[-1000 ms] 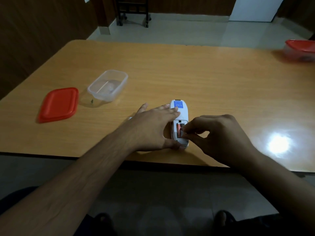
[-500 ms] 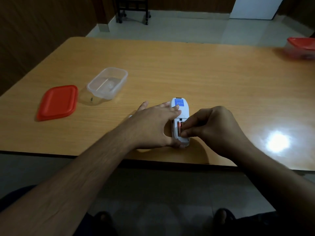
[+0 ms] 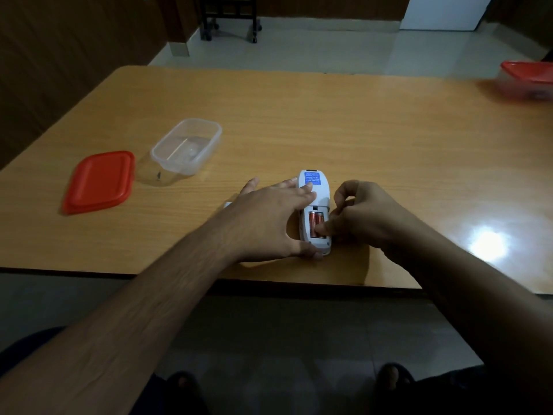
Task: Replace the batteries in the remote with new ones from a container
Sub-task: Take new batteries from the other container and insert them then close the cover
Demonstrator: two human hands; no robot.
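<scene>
Near the table's (image 3: 299, 115) front edge the remote (image 3: 315, 187) lies face down, long axis pointing away. Left hand (image 3: 269, 217) presses flat beside it; right hand (image 3: 356, 217) fingertips push the second battery (image 3: 319, 218) into the open bay.

The remote (image 3: 314, 205) lies back-up near the front edge of the table (image 3: 329, 121), with two batteries (image 3: 315, 223) side by side in its open compartment; the left hand (image 3: 269, 218) rests against its left side and the right hand (image 3: 356, 217) sits at its right, a fingertip on the batteries. Well to the left and further back stands the container (image 3: 187, 145), its lid (image 3: 100, 181) flat on the table just left of it. At the far right edge sits what seems to be a second lidded container (image 3: 528, 80).
</scene>
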